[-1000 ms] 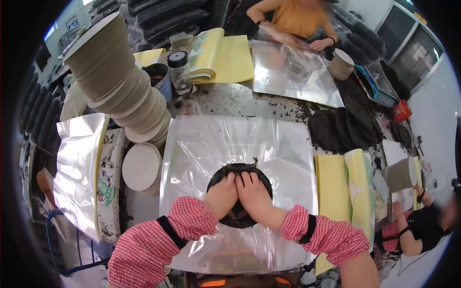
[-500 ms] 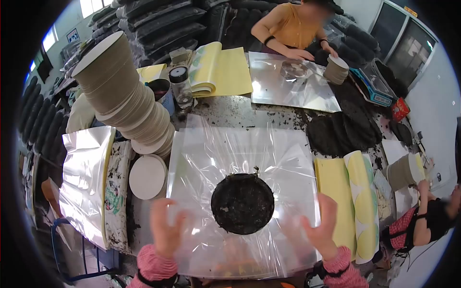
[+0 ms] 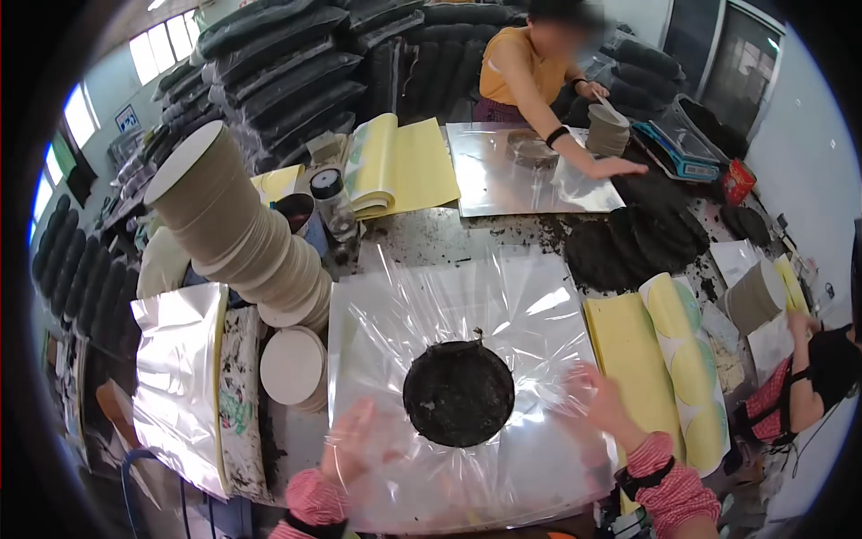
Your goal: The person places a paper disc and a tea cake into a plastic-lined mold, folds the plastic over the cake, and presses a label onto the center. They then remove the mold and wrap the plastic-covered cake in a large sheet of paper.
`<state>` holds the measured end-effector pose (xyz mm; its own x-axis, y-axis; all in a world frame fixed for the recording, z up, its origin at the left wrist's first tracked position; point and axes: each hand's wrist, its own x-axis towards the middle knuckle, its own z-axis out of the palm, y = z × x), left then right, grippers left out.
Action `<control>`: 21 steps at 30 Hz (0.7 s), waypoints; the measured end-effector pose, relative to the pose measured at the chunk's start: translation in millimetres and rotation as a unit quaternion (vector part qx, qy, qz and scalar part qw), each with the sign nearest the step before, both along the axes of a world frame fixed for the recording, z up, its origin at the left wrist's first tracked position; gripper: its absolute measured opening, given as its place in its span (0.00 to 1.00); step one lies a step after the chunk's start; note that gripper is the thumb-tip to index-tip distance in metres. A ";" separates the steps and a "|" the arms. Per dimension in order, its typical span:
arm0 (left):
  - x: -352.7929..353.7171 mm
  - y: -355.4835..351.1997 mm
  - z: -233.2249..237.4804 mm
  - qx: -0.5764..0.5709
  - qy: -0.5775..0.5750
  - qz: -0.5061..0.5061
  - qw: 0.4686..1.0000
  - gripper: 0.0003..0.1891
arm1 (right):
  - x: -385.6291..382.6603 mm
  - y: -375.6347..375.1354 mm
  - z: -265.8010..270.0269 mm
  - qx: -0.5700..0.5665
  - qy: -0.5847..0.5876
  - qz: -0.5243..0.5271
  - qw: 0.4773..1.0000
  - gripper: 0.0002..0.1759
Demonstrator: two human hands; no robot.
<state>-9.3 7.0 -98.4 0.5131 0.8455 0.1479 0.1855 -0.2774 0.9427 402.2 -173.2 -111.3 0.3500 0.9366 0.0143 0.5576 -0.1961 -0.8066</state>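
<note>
A round, flat, dark cake (image 3: 459,393) with a ragged edge lies in the middle of a clear, wrinkled plastic film (image 3: 431,301). The film is spread over a pale square board (image 3: 377,503). My left hand (image 3: 350,440) is over the film's left side, its fingers smeared by motion. At the right side my right hand (image 3: 600,400) is by the film's edge, with its fingers apart and slightly bent. Both hands are away from the dark cake, one on either side of it.
A tall leaning stack of pale round discs (image 3: 233,220) rises at left, beside silvery film sheets (image 3: 180,386). Yellow label sheets (image 3: 628,359) lie at right, below several dark cakes (image 3: 628,247). Across the table a co-worker (image 3: 525,67) reaches over a metal sheet (image 3: 476,193); another person (image 3: 799,377) is at far right.
My left hand has moved right, inward over the film. My right hand has shifted slightly, its fingers now nearer the film's edge. The co-worker's arm now stretches toward the dark cakes. The view has tilted.
</note>
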 end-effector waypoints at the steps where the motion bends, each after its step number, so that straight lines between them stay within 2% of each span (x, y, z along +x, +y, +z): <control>1: 17.3 2.4 7.7 0.359 0.209 -0.061 0.907 0.44 | -24.4 5.3 -10.4 0.032 -0.009 0.072 0.997 0.54; 2: 37.9 -2.4 16.5 0.358 0.209 -0.067 0.907 0.44 | -52.9 18.6 -3.5 -0.011 -0.035 0.084 0.996 0.61; 3: 58.9 -8.8 26.3 0.361 0.188 -0.127 0.905 0.43 | -72.0 26.5 3.6 -0.055 -0.061 0.094 0.992 0.67; 4: 74.3 -12.1 31.9 0.365 0.165 -0.185 0.897 0.43 | -73.8 23.9 -3.7 -0.054 -0.060 0.088 0.993 0.67; 6: 79.9 -7.1 10.7 0.322 0.141 -0.211 0.912 0.35 | -84.5 28.6 -38.0 0.059 0.039 0.102 0.992 0.75; 7: 85.2 -16.3 16.0 0.160 0.251 -0.119 0.947 0.26 | -92.6 37.0 -47.9 0.122 0.090 0.103 0.983 0.80; 8: 92.8 -15.1 14.9 0.173 0.257 -0.130 0.942 0.26 | -95.1 47.9 -38.5 0.136 0.095 0.089 0.982 0.80; 10: 106.3 -19.1 7.1 0.159 0.299 -0.032 0.941 0.21 | -92.0 62.9 10.1 0.189 0.120 0.053 0.973 0.84; 11: 111.6 -22.3 3.3 0.182 0.282 -0.019 0.942 0.19 | -101.0 74.6 34.0 0.235 0.096 0.035 0.967 0.78; 12: 113.2 -23.6 3.0 0.179 0.281 -0.022 0.943 0.19 | -112.9 84.0 35.7 0.231 0.095 0.033 0.968 0.78; 14: 106.5 -17.5 10.5 0.189 0.151 -0.035 0.970 0.24 | -129.1 96.4 35.8 0.297 -0.020 0.073 0.952 0.61; 15: 100.0 -16.4 23.6 0.197 0.078 -0.021 0.977 0.32 | -129.2 96.4 30.9 0.303 -0.024 0.071 0.950 0.61; 16: 100.0 -7.9 34.1 0.204 0.074 -0.021 0.976 0.32 | -129.1 98.1 23.5 0.310 -0.094 0.107 0.940 0.51; 17: 101.2 0.5 43.6 0.092 -0.066 0.002 0.994 0.35 | -127.6 100.2 19.6 0.311 -0.163 0.145 0.925 0.41; 18: 103.8 2.7 50.9 -0.028 -0.203 0.027 0.978 0.38 | -127.8 101.9 24.3 0.309 -0.162 0.151 0.925 0.41; 19: 112.9 0.7 55.7 -0.057 -0.213 -0.017 0.975 0.36 | -131.1 102.7 30.8 0.287 -0.152 0.171 0.930 0.34; 20: 114.1 -4.8 46.7 -0.060 -0.213 -0.009 0.975 0.36 | -133.3 103.5 38.7 0.266 -0.142 0.190 0.935 0.28; 21: 117.3 -5.9 34.1 0.051 -0.091 -0.037 0.994 0.34 | -128.3 103.5 46.4 0.278 -0.056 0.219 0.934 0.25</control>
<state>108.1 1.2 -64.3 0.5296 0.7831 0.3261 -0.0096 -0.3789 0.9254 273.9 -69.7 -64.9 -0.0979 0.8263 0.5547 0.5729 0.5026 -0.6475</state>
